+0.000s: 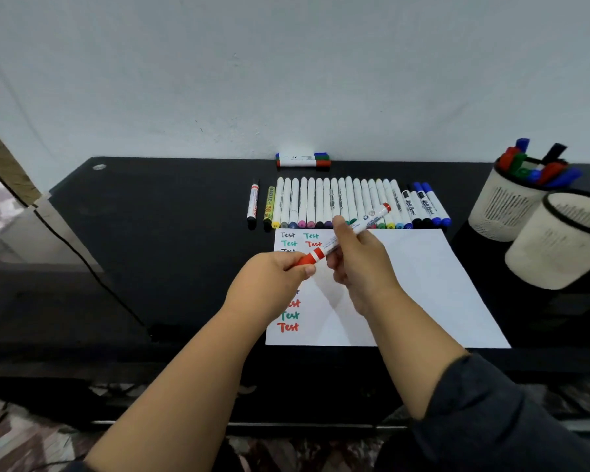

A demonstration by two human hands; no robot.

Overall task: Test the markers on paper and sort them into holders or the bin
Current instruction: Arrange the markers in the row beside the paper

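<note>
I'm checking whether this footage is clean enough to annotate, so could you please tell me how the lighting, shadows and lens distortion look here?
Head view: soft, even light, no harsh glare; both hands, left hand and right hand, cast faint shadows on the paper; wide-angle bending curves the table edge and tilts the two holders outward; the red marker is sharp, its print barely readable.
</note>
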